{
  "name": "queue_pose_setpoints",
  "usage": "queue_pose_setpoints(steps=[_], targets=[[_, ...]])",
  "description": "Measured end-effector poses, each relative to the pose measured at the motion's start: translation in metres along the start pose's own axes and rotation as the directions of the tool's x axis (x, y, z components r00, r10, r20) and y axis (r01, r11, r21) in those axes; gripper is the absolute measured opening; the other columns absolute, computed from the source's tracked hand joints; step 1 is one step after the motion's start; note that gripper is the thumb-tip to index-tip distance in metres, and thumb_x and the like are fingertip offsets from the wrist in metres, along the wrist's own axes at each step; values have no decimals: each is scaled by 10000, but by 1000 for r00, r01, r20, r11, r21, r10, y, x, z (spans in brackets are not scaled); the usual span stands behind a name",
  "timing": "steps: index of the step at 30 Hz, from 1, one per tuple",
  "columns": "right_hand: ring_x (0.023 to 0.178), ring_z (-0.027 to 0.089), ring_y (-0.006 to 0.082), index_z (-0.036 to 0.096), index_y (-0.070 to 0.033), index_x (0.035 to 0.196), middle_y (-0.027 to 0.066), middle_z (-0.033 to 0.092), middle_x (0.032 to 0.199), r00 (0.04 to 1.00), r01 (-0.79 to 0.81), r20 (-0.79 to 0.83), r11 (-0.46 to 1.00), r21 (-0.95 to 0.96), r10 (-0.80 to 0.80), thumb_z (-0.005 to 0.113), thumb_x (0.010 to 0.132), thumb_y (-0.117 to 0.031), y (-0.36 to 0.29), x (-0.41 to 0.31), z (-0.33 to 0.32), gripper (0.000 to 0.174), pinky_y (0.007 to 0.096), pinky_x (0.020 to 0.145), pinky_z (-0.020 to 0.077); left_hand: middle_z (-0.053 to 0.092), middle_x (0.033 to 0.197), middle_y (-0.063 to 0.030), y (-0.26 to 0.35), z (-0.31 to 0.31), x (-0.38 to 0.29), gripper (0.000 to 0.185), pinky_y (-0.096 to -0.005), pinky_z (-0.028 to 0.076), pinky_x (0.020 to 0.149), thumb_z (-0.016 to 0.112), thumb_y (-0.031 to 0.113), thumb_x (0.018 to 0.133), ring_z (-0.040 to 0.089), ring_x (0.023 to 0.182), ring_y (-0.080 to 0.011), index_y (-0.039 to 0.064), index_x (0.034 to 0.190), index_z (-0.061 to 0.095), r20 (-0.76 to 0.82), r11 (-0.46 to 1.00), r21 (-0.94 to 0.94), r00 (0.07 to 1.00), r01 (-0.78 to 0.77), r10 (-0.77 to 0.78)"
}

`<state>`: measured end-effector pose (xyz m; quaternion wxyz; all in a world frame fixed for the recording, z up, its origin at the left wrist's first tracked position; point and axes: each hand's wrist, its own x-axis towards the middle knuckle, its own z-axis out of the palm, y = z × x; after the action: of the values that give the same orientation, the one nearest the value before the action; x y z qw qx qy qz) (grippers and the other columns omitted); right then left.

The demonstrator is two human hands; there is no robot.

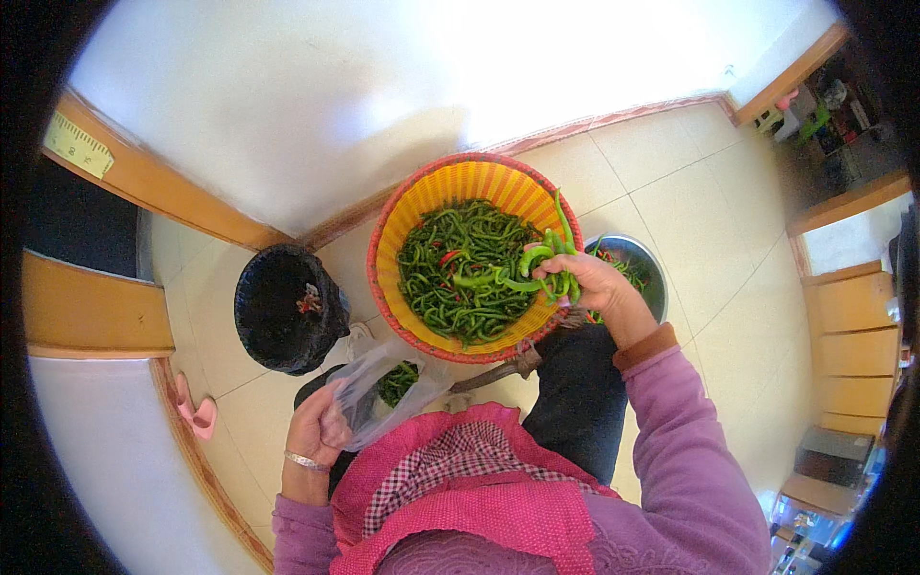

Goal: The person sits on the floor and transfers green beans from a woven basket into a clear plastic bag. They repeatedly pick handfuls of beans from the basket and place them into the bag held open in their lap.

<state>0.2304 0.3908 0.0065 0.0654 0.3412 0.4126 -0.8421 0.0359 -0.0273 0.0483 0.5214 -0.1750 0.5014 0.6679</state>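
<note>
A round woven basket [394, 188], yellow inside with a red rim, stands before me and holds many green chili peppers [467, 287] with a few red ones among them. Over the basket's right side, my right hand [586, 282] grips a bunch of larger, light green peppers [550, 251]. My left hand [320, 424] holds a clear plastic bag [359, 402] by its edge at my lap. Green peppers [399, 382] lie in the bag, whose mouth is spread. Partly behind my right hand, a metal basin [655, 269] holds green and red peppers.
A bin lined with a black bag [269, 316] stands left of the basket, with some scraps inside. Pink slippers [195, 408] lie by the left wall. A white wall [309, 108] runs close behind the basket. Wooden cabinets [852, 345] stand at the far right.
</note>
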Motion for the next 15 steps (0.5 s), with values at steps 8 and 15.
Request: queue_pose_setpoints(steps=[8, 15], targets=[[626, 561, 127, 536, -73, 1176, 8, 610, 834, 993, 99, -70, 988, 122, -91, 604, 817, -149, 1, -37, -18, 373, 235, 431, 395, 382, 508, 63, 2, 27, -25, 151, -218, 224, 333, 551, 202, 916, 274, 352, -60, 60, 908, 600, -83, 996, 65, 994, -64, 69], [606, 571, 148, 507, -50, 1217, 25, 602, 826, 982, 170, -108, 978, 121, -157, 606, 798, -153, -10, -63, -25, 443, 234, 401, 392, 335, 512, 68, 15, 60, -54, 179, -216, 200, 330, 517, 201, 939, 251, 352, -48, 46, 980, 597, -26, 990, 59, 991, -128, 130]])
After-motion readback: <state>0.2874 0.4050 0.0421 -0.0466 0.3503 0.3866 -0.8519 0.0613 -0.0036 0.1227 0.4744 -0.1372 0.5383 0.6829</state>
